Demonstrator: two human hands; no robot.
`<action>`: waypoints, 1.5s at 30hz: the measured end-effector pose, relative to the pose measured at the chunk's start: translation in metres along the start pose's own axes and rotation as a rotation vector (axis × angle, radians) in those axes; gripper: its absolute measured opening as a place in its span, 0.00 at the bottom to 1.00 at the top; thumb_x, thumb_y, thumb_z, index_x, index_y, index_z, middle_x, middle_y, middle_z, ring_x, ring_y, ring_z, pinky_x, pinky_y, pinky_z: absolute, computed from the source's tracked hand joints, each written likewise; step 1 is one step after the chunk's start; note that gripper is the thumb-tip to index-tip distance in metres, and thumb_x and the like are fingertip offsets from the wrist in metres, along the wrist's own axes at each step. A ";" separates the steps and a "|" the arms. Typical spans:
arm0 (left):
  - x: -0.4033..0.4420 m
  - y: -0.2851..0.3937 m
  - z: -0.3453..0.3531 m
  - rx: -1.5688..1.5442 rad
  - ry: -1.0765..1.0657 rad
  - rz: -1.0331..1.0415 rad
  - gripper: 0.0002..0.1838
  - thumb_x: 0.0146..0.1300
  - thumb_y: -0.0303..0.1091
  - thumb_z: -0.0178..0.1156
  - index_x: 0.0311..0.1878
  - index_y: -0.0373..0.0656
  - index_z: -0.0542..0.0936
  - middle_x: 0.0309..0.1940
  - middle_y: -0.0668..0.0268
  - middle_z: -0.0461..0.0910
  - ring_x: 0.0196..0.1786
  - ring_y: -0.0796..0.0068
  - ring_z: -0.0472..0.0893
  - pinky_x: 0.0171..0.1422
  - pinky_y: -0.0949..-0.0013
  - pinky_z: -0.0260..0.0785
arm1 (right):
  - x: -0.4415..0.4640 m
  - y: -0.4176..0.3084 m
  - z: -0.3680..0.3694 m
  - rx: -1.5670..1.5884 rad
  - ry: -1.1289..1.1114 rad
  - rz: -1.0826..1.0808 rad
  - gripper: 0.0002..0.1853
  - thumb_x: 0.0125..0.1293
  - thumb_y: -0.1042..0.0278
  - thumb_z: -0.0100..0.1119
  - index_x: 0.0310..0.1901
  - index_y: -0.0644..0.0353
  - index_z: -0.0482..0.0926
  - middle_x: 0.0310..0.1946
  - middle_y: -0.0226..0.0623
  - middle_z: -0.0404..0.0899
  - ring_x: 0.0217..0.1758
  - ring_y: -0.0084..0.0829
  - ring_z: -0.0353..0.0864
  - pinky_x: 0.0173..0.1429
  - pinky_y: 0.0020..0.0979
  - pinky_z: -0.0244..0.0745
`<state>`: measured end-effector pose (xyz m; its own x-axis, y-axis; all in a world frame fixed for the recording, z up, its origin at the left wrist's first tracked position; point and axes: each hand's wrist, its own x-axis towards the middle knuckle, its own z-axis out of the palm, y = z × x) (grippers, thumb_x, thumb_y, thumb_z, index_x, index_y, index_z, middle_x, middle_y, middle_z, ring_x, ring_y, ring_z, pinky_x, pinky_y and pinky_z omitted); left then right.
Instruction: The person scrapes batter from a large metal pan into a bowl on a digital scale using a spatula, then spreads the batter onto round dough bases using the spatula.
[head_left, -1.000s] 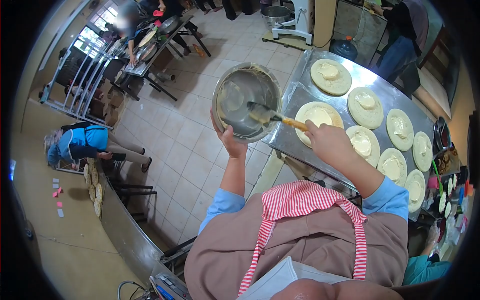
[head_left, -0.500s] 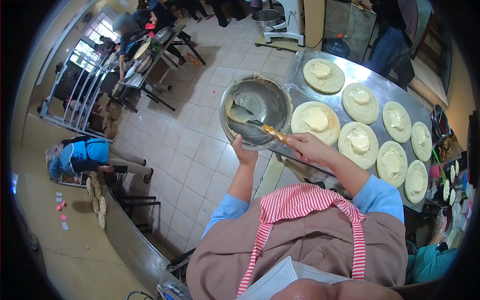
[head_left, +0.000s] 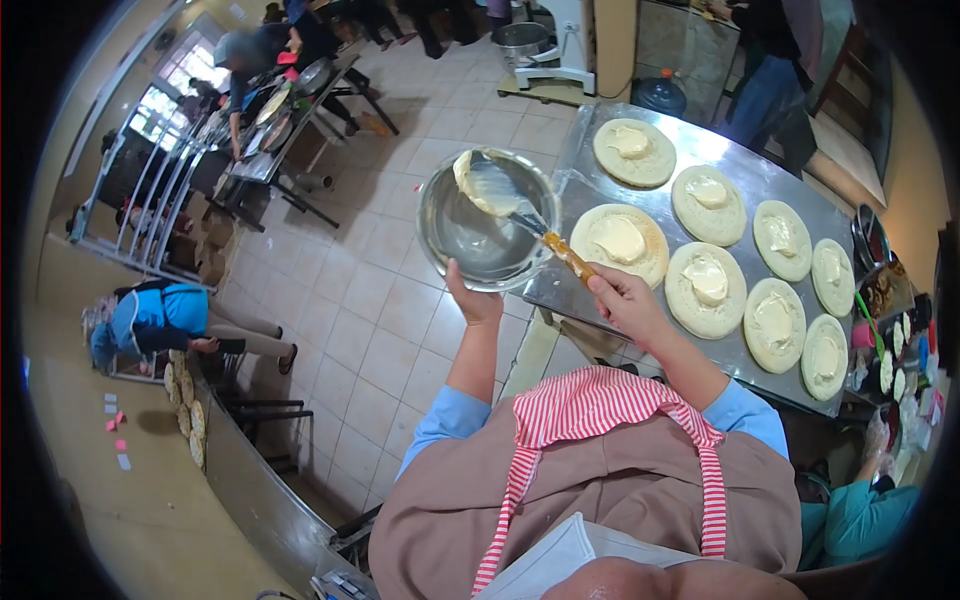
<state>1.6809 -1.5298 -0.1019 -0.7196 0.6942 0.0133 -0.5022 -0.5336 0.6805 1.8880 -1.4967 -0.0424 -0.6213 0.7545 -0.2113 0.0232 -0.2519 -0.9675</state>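
Note:
My left hand [head_left: 473, 297] supports a metal mixing bowl [head_left: 447, 238], its thumb over the near edge and the other fingers hidden beneath. Pale cream smears the bowl's inside wall. In my right hand [head_left: 624, 300] is the amber-brown handle of a metal spatula [head_left: 527, 217]. Its broad head lies over the bowl with a thick lump of cream [head_left: 466, 180] at the tip. Right of the bowl, several round pale cakes rest on the metal table [head_left: 575, 165], each topped with a cream dollop. Nearest my right hand are one cake [head_left: 650, 250] and another [head_left: 682, 300].
A blue water jug [head_left: 660, 96] and a mixer stand [head_left: 572, 45] are beyond the table. Bowls and utensils crowd its right end near a green spatula [head_left: 870, 322]. A person in blue [head_left: 165, 318] stands left, by a counter [head_left: 150, 480]. Other people work farther back.
The spatula has risen from inside the bowl, now showing a lump of cream on its head. The bowl has shifted slightly left in view, as has the whole scene.

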 end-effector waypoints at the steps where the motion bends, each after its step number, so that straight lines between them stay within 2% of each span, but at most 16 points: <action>1: 0.000 -0.002 0.001 0.024 0.044 -0.001 0.27 0.58 0.48 0.41 0.56 0.40 0.63 0.53 0.59 0.66 0.56 0.64 0.66 0.59 0.60 0.58 | -0.002 0.001 -0.004 0.002 0.023 -0.005 0.19 0.64 0.60 0.47 0.53 0.60 0.70 0.18 0.21 0.62 0.19 0.12 0.59 0.23 0.17 0.56; 6: -0.004 -0.003 -0.006 0.070 0.071 -0.030 0.28 0.58 0.50 0.41 0.57 0.41 0.61 0.54 0.60 0.65 0.57 0.65 0.65 0.60 0.61 0.58 | -0.021 0.012 -0.036 0.027 0.151 0.128 0.20 0.64 0.60 0.47 0.56 0.59 0.67 0.17 0.21 0.63 0.18 0.11 0.59 0.21 0.14 0.55; 8: -0.009 0.002 -0.010 0.105 0.097 -0.028 0.29 0.58 0.50 0.42 0.58 0.42 0.61 0.55 0.61 0.64 0.58 0.66 0.65 0.60 0.62 0.57 | -0.028 0.031 -0.055 -0.020 0.289 0.146 0.19 0.63 0.61 0.48 0.53 0.61 0.70 0.19 0.21 0.63 0.21 0.12 0.61 0.25 0.17 0.59; 10: -0.012 0.008 -0.018 0.114 0.178 -0.023 0.29 0.58 0.51 0.41 0.58 0.43 0.61 0.55 0.62 0.64 0.58 0.66 0.64 0.60 0.62 0.57 | -0.032 0.072 -0.077 -0.036 0.401 0.026 0.18 0.61 0.63 0.49 0.52 0.59 0.71 0.17 0.26 0.67 0.22 0.17 0.67 0.27 0.22 0.63; 12: -0.012 0.013 -0.031 0.118 0.186 -0.034 0.29 0.58 0.52 0.41 0.58 0.43 0.61 0.55 0.61 0.64 0.58 0.66 0.64 0.60 0.63 0.57 | -0.040 0.101 -0.095 -0.583 0.746 -0.216 0.18 0.58 0.67 0.50 0.51 0.54 0.72 0.22 0.35 0.71 0.26 0.28 0.73 0.31 0.29 0.68; 13: -0.012 0.015 -0.037 0.120 0.194 -0.032 0.29 0.58 0.52 0.41 0.58 0.43 0.61 0.55 0.61 0.64 0.58 0.66 0.64 0.61 0.63 0.57 | -0.047 0.106 -0.102 -0.584 0.749 -0.208 0.18 0.58 0.67 0.50 0.51 0.54 0.72 0.22 0.35 0.71 0.26 0.28 0.73 0.31 0.29 0.68; 15: -0.009 0.019 -0.052 0.117 0.207 -0.044 0.30 0.57 0.52 0.41 0.58 0.44 0.61 0.55 0.61 0.64 0.58 0.65 0.64 0.60 0.62 0.58 | -0.060 0.100 -0.105 -0.996 0.837 -0.052 0.19 0.56 0.70 0.50 0.51 0.48 0.73 0.28 0.39 0.71 0.30 0.37 0.74 0.33 0.37 0.69; 22: -0.010 0.026 -0.041 0.140 0.314 -0.092 0.32 0.55 0.56 0.41 0.60 0.47 0.59 0.55 0.61 0.64 0.57 0.63 0.67 0.56 0.59 0.66 | -0.070 0.139 -0.096 -1.343 0.798 -0.080 0.20 0.54 0.74 0.50 0.49 0.45 0.73 0.28 0.36 0.68 0.30 0.36 0.73 0.31 0.36 0.69; 31: -0.011 0.030 -0.035 0.167 0.362 -0.121 0.31 0.55 0.54 0.37 0.60 0.48 0.59 0.56 0.59 0.63 0.57 0.57 0.67 0.51 0.52 0.69 | -0.090 0.146 -0.071 -1.125 0.662 -0.128 0.20 0.52 0.74 0.52 0.48 0.44 0.74 0.26 0.37 0.68 0.29 0.37 0.73 0.32 0.36 0.69; 34: -0.013 0.031 -0.029 0.149 0.350 -0.147 0.31 0.55 0.54 0.37 0.60 0.48 0.59 0.56 0.59 0.63 0.57 0.57 0.67 0.52 0.51 0.68 | -0.094 0.135 -0.068 -1.048 0.532 0.087 0.21 0.52 0.74 0.52 0.50 0.44 0.73 0.31 0.38 0.73 0.34 0.39 0.74 0.37 0.35 0.71; 37: -0.013 0.032 -0.028 0.149 0.328 -0.176 0.33 0.54 0.57 0.38 0.60 0.49 0.60 0.56 0.59 0.64 0.55 0.58 0.68 0.50 0.51 0.69 | -0.090 0.156 -0.078 -0.569 0.423 -0.026 0.26 0.53 0.78 0.54 0.56 0.52 0.67 0.44 0.38 0.75 0.41 0.24 0.76 0.41 0.24 0.70; 38: -0.012 0.032 -0.031 0.134 0.329 -0.195 0.34 0.53 0.59 0.39 0.60 0.49 0.60 0.54 0.60 0.65 0.54 0.59 0.70 0.47 0.52 0.71 | -0.089 0.158 -0.079 -0.572 0.440 -0.029 0.26 0.53 0.78 0.54 0.56 0.52 0.67 0.44 0.38 0.75 0.41 0.24 0.76 0.41 0.24 0.70; 40: -0.009 0.029 -0.037 0.129 0.354 -0.206 0.34 0.52 0.59 0.39 0.59 0.49 0.61 0.53 0.60 0.67 0.52 0.59 0.71 0.46 0.52 0.71 | -0.083 0.155 -0.076 0.003 0.350 -0.049 0.26 0.53 0.79 0.54 0.56 0.53 0.66 0.38 0.35 0.76 0.35 0.17 0.73 0.36 0.19 0.68; 41: -0.008 0.029 -0.037 0.128 0.364 -0.217 0.34 0.52 0.59 0.39 0.59 0.49 0.61 0.53 0.59 0.67 0.52 0.59 0.72 0.46 0.52 0.71 | -0.085 0.138 -0.075 0.018 0.331 0.087 0.26 0.55 0.76 0.53 0.58 0.52 0.64 0.30 0.32 0.74 0.26 0.15 0.69 0.27 0.15 0.64; 44: -0.007 0.028 -0.030 0.133 0.372 -0.238 0.33 0.52 0.57 0.40 0.59 0.48 0.61 0.51 0.58 0.68 0.50 0.60 0.73 0.47 0.53 0.70 | -0.087 0.115 -0.076 0.194 0.373 0.248 0.26 0.56 0.72 0.51 0.59 0.52 0.62 0.26 0.29 0.73 0.20 0.15 0.65 0.20 0.15 0.59; 45: -0.007 0.026 -0.027 0.135 0.350 -0.247 0.33 0.52 0.57 0.39 0.59 0.48 0.62 0.50 0.58 0.69 0.47 0.61 0.74 0.47 0.53 0.70 | -0.085 0.120 -0.078 0.233 0.396 0.199 0.26 0.57 0.70 0.50 0.59 0.54 0.61 0.23 0.27 0.71 0.15 0.14 0.61 0.17 0.14 0.55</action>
<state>1.6595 -1.5617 -0.1041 -0.7165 0.5754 -0.3943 -0.6291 -0.2888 0.7217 2.0041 -1.5435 -0.1509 -0.2769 0.8385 -0.4693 -0.0927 -0.5095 -0.8555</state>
